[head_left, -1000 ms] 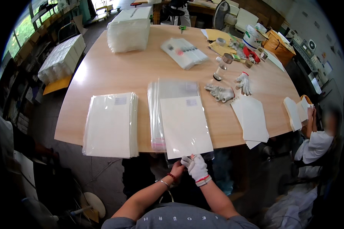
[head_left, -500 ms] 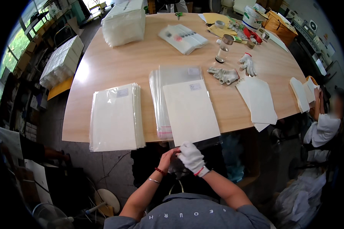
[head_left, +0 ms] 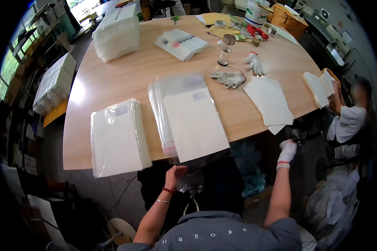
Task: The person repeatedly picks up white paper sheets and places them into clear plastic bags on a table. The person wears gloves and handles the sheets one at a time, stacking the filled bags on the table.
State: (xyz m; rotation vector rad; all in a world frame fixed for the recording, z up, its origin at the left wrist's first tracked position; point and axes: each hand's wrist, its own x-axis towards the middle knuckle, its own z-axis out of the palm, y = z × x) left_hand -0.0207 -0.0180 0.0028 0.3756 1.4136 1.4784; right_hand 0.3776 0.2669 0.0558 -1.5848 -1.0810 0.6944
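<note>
On the table (head_left: 234, 121), a sheet (head_left: 197, 129) is pointing away lengthwise, left hand (head_left: 173, 176) nearer it than right hand (head_left: 287, 151), both grips unclear

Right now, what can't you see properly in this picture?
In the head view:
Right hand: its gloved fingers are blurred, so I can't tell if they hold anything.
Label on the middle white sheet: its print is too small to read.
Paper stack on the right: the upper sheets cover the lower ones, so I can't count them.
Person at the top: cut off by the top edge.
</note>
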